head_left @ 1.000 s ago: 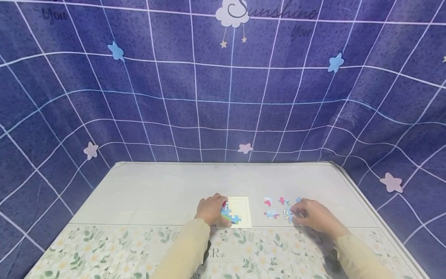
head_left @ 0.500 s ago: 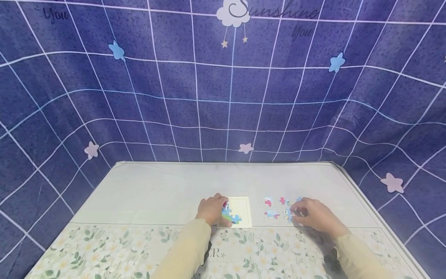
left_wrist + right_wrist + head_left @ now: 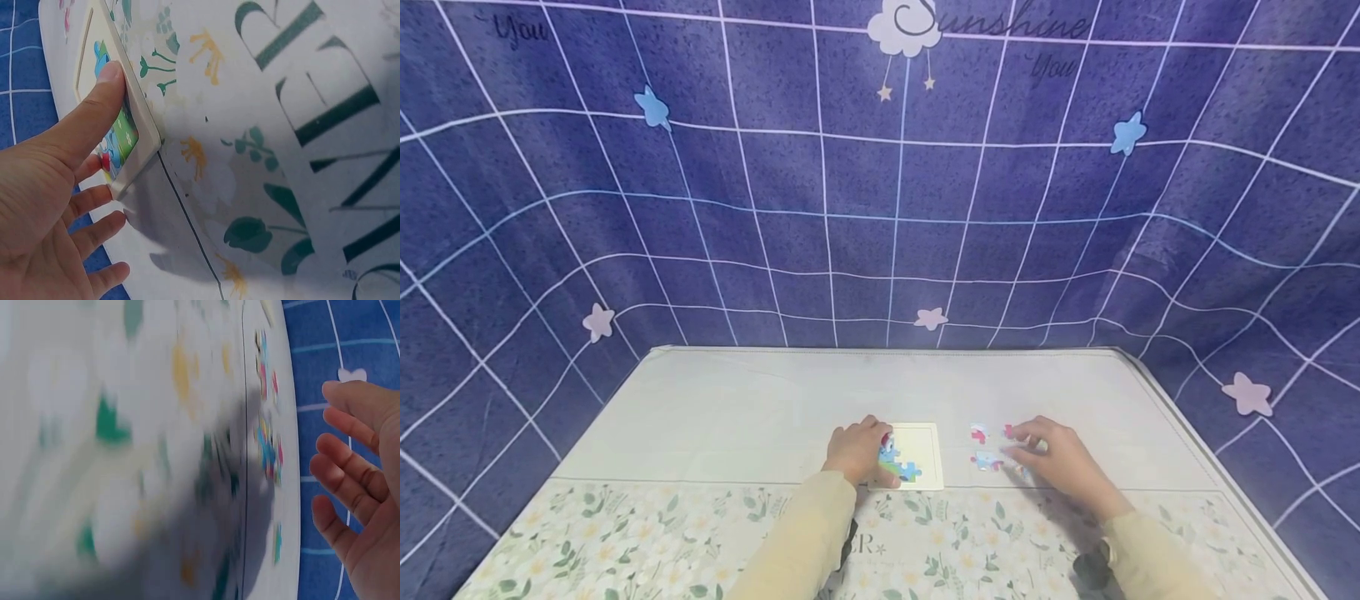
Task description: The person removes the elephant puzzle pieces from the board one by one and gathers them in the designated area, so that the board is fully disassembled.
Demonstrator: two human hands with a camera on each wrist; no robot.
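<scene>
A cream puzzle tray (image 3: 927, 446) lies on the table with joined jigsaw pieces (image 3: 908, 472) along its left and front, in blue and green. My left hand (image 3: 852, 454) grips its left side. In the left wrist view the thumb (image 3: 107, 74) lies over the picture, near the tray's rim (image 3: 149, 137), and the other fingers are spread past the corner. My right hand (image 3: 1060, 457) hovers over the loose jigsaw pieces to the right, fingertips over a pink-and-blue jigsaw piece (image 3: 1007, 430). The right wrist view shows its fingers (image 3: 340, 478) loosely bent, with nothing between them.
Beside the tray lie a pink-and-white piece (image 3: 978, 432) and a blue-and-pink piece (image 3: 985, 461). Another piece (image 3: 1022, 472) is partly under the right hand's shadow. A flowered cloth (image 3: 647, 533) covers the table's front; a blue gridded curtain (image 3: 880, 250) hangs behind and at the sides.
My right hand has shifted left and slightly back from the eyed blue piece, which now sits lower and tilted, and its fingers have spread. My left hand stays on the tray.
</scene>
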